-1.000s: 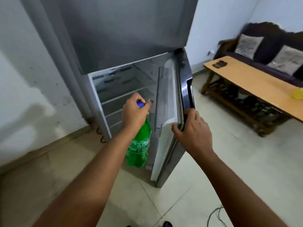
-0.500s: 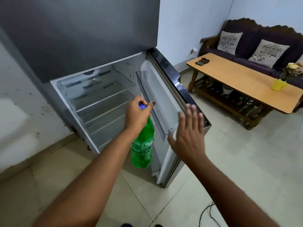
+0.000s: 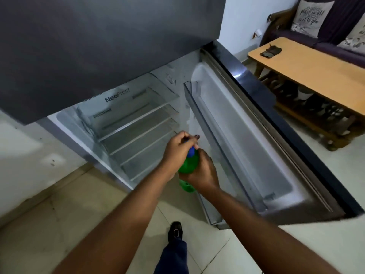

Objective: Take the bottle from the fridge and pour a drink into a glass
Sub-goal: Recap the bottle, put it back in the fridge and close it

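Note:
A green plastic bottle (image 3: 189, 164) with a blue cap hangs in front of the open fridge (image 3: 130, 123). My left hand (image 3: 178, 149) grips it at the cap and neck from above. My right hand (image 3: 203, 171) wraps around the bottle's body from the right, hiding most of it. The fridge's lower door (image 3: 246, 139) stands wide open to the right, its shelves bare. No glass is in view.
A wooden coffee table (image 3: 312, 74) stands at the right with a small dark object (image 3: 270, 51) on it. Behind it is a dark sofa (image 3: 320, 42) with printed cushions. My shoe (image 3: 175, 232) and trouser leg show on the tiled floor below.
The fridge door has swung wide open. My right hand left the door and now grips the bottle's body. The bottle stayed in my left hand.

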